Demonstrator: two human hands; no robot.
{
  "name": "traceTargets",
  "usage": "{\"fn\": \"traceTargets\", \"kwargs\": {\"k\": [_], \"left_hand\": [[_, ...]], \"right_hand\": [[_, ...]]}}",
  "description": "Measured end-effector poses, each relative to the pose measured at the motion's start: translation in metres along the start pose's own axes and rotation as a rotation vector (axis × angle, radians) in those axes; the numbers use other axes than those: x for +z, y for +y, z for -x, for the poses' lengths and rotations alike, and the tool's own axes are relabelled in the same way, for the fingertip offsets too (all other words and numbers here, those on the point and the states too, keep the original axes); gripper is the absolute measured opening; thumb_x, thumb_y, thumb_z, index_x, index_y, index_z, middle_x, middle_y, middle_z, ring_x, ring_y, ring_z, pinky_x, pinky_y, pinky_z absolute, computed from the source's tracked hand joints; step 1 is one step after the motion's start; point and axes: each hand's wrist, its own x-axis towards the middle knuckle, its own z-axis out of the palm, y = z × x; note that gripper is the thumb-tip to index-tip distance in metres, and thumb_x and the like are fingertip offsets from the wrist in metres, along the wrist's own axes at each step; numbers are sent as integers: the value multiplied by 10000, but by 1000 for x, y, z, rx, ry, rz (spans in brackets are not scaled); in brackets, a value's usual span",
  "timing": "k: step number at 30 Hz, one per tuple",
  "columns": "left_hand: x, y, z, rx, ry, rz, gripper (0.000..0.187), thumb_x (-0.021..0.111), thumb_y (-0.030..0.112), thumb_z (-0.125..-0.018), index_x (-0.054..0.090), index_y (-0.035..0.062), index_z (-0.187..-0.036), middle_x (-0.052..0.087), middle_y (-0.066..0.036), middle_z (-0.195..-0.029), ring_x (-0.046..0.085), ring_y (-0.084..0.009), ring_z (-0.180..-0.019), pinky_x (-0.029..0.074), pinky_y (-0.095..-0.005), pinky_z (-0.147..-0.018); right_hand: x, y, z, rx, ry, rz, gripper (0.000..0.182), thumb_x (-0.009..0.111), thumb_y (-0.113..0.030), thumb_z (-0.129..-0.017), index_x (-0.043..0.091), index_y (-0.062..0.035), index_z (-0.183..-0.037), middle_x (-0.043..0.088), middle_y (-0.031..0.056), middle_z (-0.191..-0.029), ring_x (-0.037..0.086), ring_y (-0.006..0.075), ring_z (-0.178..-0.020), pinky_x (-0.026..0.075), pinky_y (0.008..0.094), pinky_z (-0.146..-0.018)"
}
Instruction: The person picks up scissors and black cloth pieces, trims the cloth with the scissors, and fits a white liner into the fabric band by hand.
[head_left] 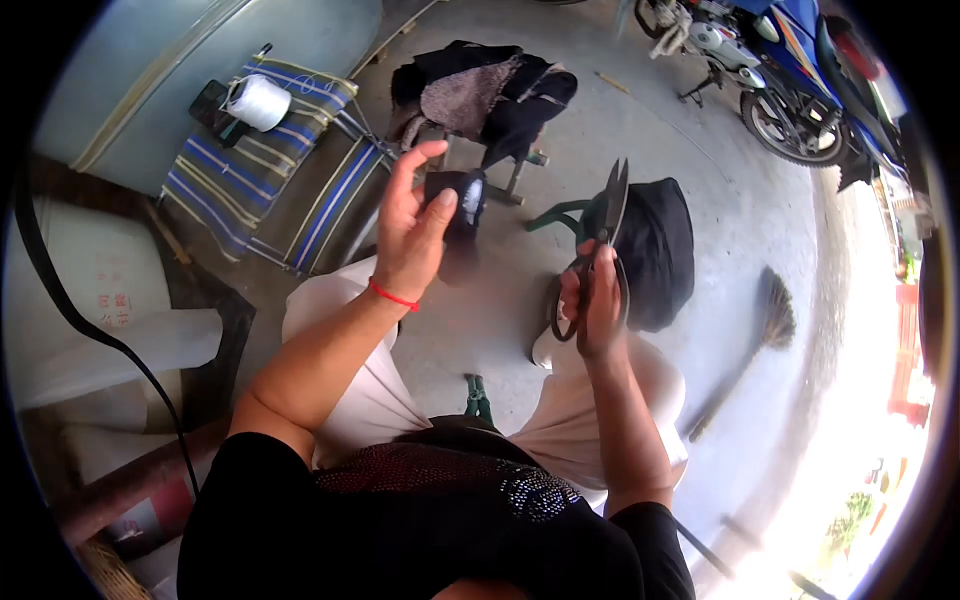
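My left hand [412,235], with a red cord round its wrist, is raised at the centre-left. Its thumb lies over a small dark piece of cloth [462,225] with a whitish patch; the index finger stands apart. The cloth hangs down, its lower end blurred, and the other fingers are mostly hidden. In my right hand [598,305] is a pair of dark metal scissors [617,205], fingers through the handles. The blades point up and away, slightly apart. Just beyond the scissors, black cloth [655,255] is draped over a green-legged stool [558,215].
Dark cloth pieces [485,95] are heaped on a stand ahead. A striped folding chair [235,185] at left bears a white thread cone [260,102]. A broom [775,310] lies on the floor at right. A blue motorcycle [795,75] stands at the back right.
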Motion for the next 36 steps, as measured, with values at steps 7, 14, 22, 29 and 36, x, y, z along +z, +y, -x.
{"fn": "traceTargets", "kwargs": {"k": [7,14,22,29,36], "left_hand": [[2,-4,-1,-39,-49,0,429,570,163,-851,377,44,-1215,579,-47,-849,522,-61,-739,434,-189,-683],[-6,-11,-1,-143,-157,-58,339,528,232,-880,462,66,-1168,539,24,-805,465,-23,-783,348,-144,-740],[-3,-5,1,-93,-330,-148,556,497,485,-836,466,33,-1157,472,-18,-1050,397,-85,-1010,289,-223,-881],[7,-4,5,-129,-400,-261,792,231,693,-806,399,42,-1225,426,-53,-1225,413,-160,-1098,322,-306,-918],[3,-14,3,-144,-376,-425,678,332,628,-831,424,42,-1161,519,-53,-764,497,-128,-704,399,-271,-681]], "right_hand": [[-153,31,-111,-285,817,1032,432,595,-371,-755,493,-49,-1026,597,129,-837,570,297,-788,441,378,-707],[-172,12,-115,229,299,1665,763,635,-540,-663,408,-75,-1224,550,158,-1131,514,313,-1065,418,399,-871],[-135,-29,-102,-184,335,1942,479,671,-314,-715,496,-97,-1105,620,74,-943,603,224,-914,491,367,-720],[19,-29,2,-915,-554,641,306,703,-91,-695,594,-39,-976,564,64,-951,538,215,-915,445,299,-768],[28,-3,7,-866,-210,825,110,640,-36,-735,597,-4,-831,561,57,-718,535,152,-605,442,259,-568]]}}
